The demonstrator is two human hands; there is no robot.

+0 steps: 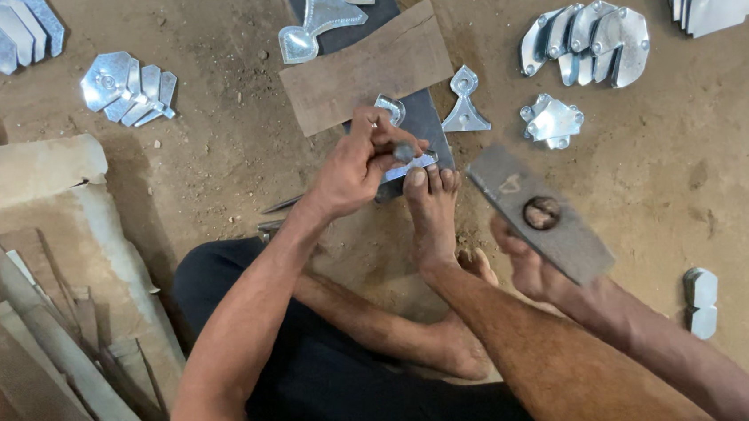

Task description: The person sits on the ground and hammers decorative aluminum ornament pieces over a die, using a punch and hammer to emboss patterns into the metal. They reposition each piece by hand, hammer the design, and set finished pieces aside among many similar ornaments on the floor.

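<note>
Left hand: the left hand [355,169] is clenched around a short dark metal punch [402,152], its tip set on a small shiny sheet-metal strip [410,166].
Strip: it lies on a dark flat steel slab [428,122] on the dirt floor, just ahead of the toes of a bare foot [432,210] (whether the toes touch it cannot be told).
Right hand: the right hand [526,265] grips the handle of a heavy grey block-headed hammer [538,213], raised beside the foot, head tilted.
On the slab: a brown rectangular wooden board [368,66] lies across it, with a pointed shiny cut-out [317,17] beyond.
Around: stacks of shiny stamped metal pieces [588,42] lie on the brown dirt floor [726,147]; pale wooden planks [42,290] lie at left.
</note>
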